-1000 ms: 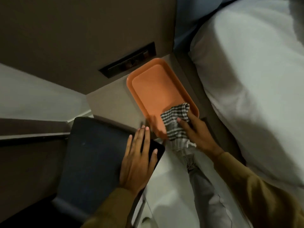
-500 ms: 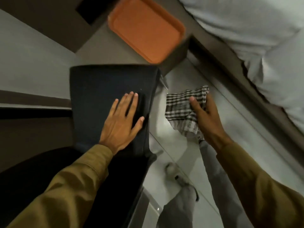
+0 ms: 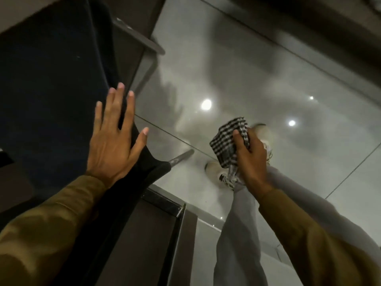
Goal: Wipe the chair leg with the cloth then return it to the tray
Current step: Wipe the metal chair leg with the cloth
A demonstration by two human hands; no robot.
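left hand (image 3: 115, 139) flat and spread wide on the dark chair seat (image 3: 51, 79) | chair leg (image 3: 181, 156) poking out just right of seat – bare | checkered cloth (image 3: 228, 141) bunched tight in right hand (image 3: 250, 159), right of leg, above glossy floor (image 3: 257, 75)

My left hand (image 3: 114, 141) lies flat, fingers spread, at centre left; my right hand (image 3: 250, 159) is clenched at centre right.
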